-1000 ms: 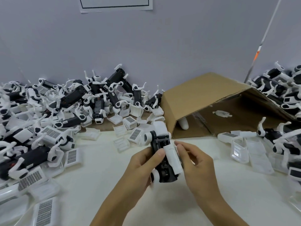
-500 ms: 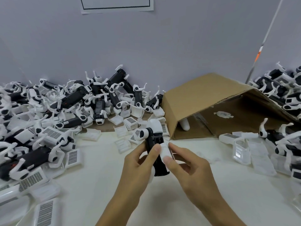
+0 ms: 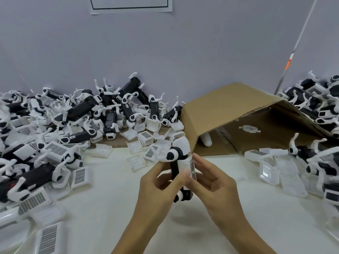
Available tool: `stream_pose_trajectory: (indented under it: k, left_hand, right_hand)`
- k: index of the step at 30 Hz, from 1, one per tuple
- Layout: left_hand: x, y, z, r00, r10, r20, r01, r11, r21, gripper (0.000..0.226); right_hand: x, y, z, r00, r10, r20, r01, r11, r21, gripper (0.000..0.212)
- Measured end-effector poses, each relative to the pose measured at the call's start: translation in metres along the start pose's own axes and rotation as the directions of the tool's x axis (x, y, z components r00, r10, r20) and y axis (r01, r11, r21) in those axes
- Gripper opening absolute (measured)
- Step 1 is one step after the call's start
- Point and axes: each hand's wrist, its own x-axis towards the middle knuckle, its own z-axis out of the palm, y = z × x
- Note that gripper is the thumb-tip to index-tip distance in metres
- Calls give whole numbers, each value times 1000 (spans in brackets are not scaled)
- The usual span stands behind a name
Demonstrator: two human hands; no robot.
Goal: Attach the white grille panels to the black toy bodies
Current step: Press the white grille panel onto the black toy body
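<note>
Evidently light, stiff plastic: left hand [image 3: 157,182] grips the body [image 3: 174,167] mid-length, right hand [image 3: 212,182] pinches the panel [image 3: 192,166] by its edges.

wall [image 3: 201,52]: plain grey, paper sheet [image 3: 131,5] hanging at 12 o'clock
table [image 3: 102,208]: white top, sitting under soft light

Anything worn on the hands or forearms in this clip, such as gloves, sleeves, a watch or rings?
Nothing visible. The left hand and right hand are bare, with no gloves or rings showing, and both forearms are bare to the frame edge, with no sleeves, watch or bands.
</note>
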Motion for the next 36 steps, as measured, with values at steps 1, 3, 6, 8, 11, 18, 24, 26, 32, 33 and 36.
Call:
stream_pose_trajectory:
  k: [1, 3, 6, 8, 11, 18, 24, 26, 32, 33, 36]
  left_hand:
    - [0, -1, 0, 1000, 0, -23, -1, 1000, -20, 43]
    - [2, -3, 0, 997, -7, -72, 2, 997, -74, 43]
    - [5, -4, -5, 998, -11, -57, 1, 987, -162, 35]
    - [7, -3, -9, 1000, 7, -17, -10, 983, -183, 28]
    - [6, 0, -8, 996, 39, 83, -25, 987, -159, 36]
    - [2, 2, -2, 993, 32, 113, -24, 997, -71, 37]
    - [-1, 3, 2, 997, 58, 48, -56, 998, -28, 37]
    - [-1, 2, 2, 999, 44, 14, -43, 998, -50, 37]
    - [0, 5, 1, 999, -42, 3, 42, 989, -140, 38]
    - [0, 6, 1, 999, -34, -6, 32, 989, -144, 39]
    - [-3, 7, 2, 1000, 8, -24, -11, 992, -123, 38]
  right_hand:
    - [0, 0, 0, 1000, 4, 2, -4, 1000, -10, 52]
    - [-1, 1, -1, 1000, -6, 22, 8, 998, -67, 52]
    - [-1, -4, -3, 996, -43, 72, 48, 997, -66, 44]
    - [1, -6, -4, 999, -39, 11, 39, 999, -3, 36]
    - [4, -12, -3, 999, 42, -12, -43, 998, -54, 32]
    - [0, -10, 1, 999, 42, -5, -42, 990, -135, 42]
    - [-3, -5, 1, 992, -124, -35, 109, 951, -291, 29]
    - [-2, -5, 1, 993, -110, -44, 92, 952, -291, 24]
    - [-2, -13, 1, 998, 9, 62, 4, 979, -205, 29]
    - [-2, -15, 1, 998, -23, 66, 37, 972, -232, 30]
    - [-3, -23, 0, 994, -93, 50, 104, 949, -297, 29]
